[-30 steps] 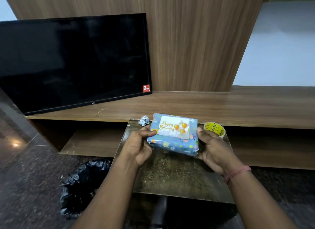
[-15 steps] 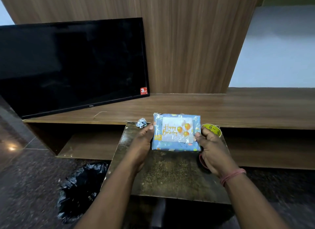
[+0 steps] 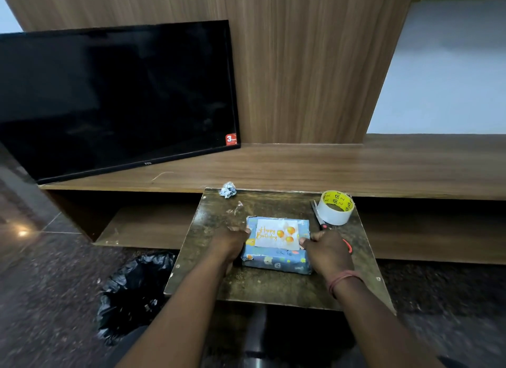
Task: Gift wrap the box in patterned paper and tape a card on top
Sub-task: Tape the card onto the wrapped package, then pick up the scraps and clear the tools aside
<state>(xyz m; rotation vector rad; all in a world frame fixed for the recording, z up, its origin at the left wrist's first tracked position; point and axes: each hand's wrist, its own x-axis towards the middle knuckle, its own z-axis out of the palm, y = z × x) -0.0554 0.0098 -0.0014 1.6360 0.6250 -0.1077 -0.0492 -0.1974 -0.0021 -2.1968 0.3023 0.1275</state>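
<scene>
Box, rectangular in glossy blue paper, card on top, gripped by both hands: left, right.

**Wrapped box with its birthday card on top**

The box lies flat on the worn tabletop, fully covered in blue paper printed with small cartoon figures, its long side facing the person. The paper looks a bit crinkled at the corners. On its top face lies a white card reading "Happy Birthday" in gold script, with three orange balloons, set square to the box edges.
</scene>
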